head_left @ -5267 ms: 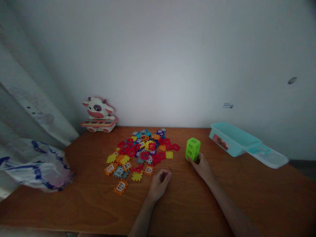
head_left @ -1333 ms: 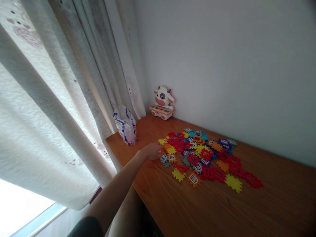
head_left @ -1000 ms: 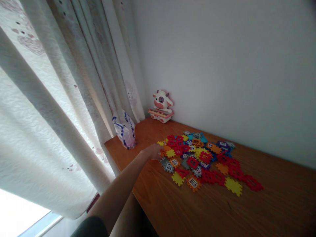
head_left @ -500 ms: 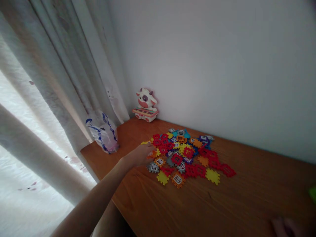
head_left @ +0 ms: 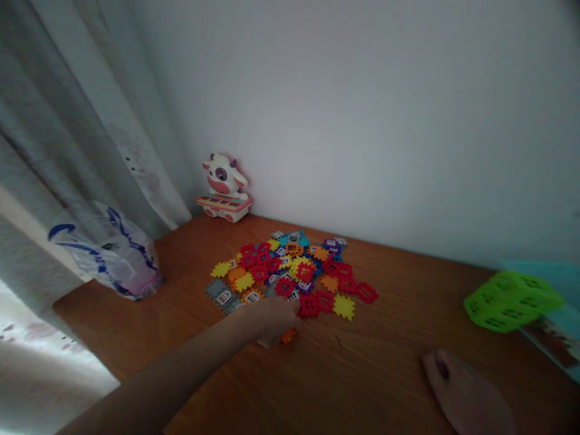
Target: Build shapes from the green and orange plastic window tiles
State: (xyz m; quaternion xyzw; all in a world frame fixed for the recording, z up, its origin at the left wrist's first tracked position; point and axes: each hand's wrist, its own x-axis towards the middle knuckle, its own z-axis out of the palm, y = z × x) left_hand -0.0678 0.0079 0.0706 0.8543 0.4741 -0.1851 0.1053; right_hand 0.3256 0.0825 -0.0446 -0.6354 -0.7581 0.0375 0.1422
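Observation:
My left hand (head_left: 277, 317) reaches over the near edge of a heap of flat interlocking plastic tiles (head_left: 283, 261). Its fingers are bent down and closed about an orange tile (head_left: 289, 335), which shows just below them; the hand covers most of this tile. The heap mixes red, yellow, blue, purple and grey tiles, some with white window frames. Grey tiles (head_left: 217, 289) lie left of the hand. On the wooden table at the lower right rests my right hand (head_left: 469, 389), apart from the tiles. Blur hides how its fingers are held.
A bright green lattice container (head_left: 512, 302) stands at the right by a pale blue sheet or box (head_left: 564, 320). At the back left is a cow keyboard toy (head_left: 224, 190). A clear plastic bag (head_left: 120, 260) sits near the curtain (head_left: 104, 121), and a wall rises behind.
The view has turned right, bringing in the green container and more of my right hand. My left hand has moved from the heap's left side to its near edge, onto an orange tile.

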